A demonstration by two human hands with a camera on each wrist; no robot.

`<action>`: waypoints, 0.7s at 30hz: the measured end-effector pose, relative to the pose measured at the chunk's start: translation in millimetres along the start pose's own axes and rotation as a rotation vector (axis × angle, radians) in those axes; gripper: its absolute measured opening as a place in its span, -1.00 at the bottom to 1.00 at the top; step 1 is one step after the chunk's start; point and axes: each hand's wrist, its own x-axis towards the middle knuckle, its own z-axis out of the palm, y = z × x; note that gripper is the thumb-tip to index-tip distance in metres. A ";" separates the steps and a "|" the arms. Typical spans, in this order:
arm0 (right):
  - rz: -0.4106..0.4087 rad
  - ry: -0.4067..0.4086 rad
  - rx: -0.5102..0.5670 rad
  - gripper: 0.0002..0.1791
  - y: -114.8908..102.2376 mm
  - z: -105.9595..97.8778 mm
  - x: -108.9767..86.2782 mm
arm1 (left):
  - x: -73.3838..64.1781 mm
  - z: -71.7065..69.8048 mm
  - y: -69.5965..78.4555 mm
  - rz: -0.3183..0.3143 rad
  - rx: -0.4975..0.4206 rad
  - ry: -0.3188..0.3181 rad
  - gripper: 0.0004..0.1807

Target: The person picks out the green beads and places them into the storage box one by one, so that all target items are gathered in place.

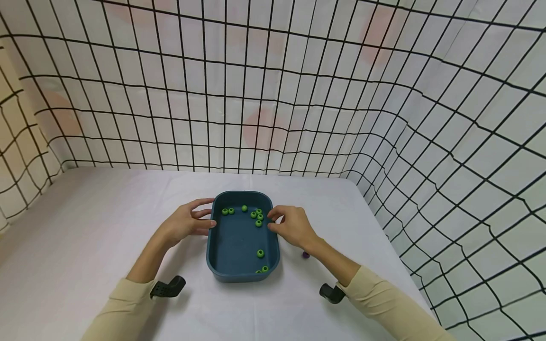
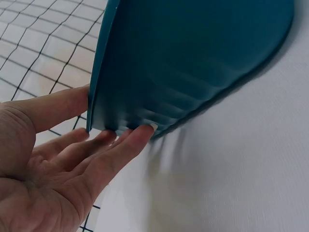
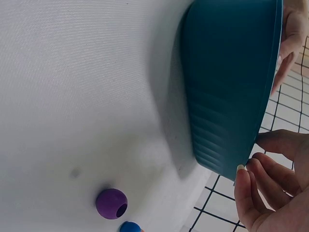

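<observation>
A dark blue rectangular tray (image 1: 236, 248) with rounded corners sits in the middle of the head view, holding several green beads (image 1: 260, 254) scattered over its floor. My left hand (image 1: 187, 220) grips its left side, thumb at the rim and fingers against the outer wall (image 2: 193, 63). On the opposite side my right hand (image 1: 294, 227) pinches the right rim between thumb and fingertips, as the right wrist view shows along the tray edge (image 3: 231, 87). Most beads lie toward the far end; a few are near the close right corner.
On the white tabletop (image 1: 106, 213), a purple bead (image 3: 111, 203) lies right of the tray, partly under my right forearm in the head view. Beside it is a blue bead (image 3: 130, 227), cut off by the frame. Black netting (image 1: 239, 99) rises behind and along both sides.
</observation>
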 end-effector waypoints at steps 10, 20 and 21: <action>0.006 0.044 -0.007 -0.77 0.0 -0.6 -1.7 | -0.3 1.9 10.1 -0.007 0.119 0.000 -0.12; 0.059 0.178 -0.041 -0.80 22.8 -20.1 -10.2 | -10.1 -9.4 19.5 -0.010 0.471 0.043 -0.25; 0.071 0.193 -0.044 -0.80 25.9 -23.5 -11.4 | -10.8 -12.5 20.2 -0.006 0.513 0.062 -0.26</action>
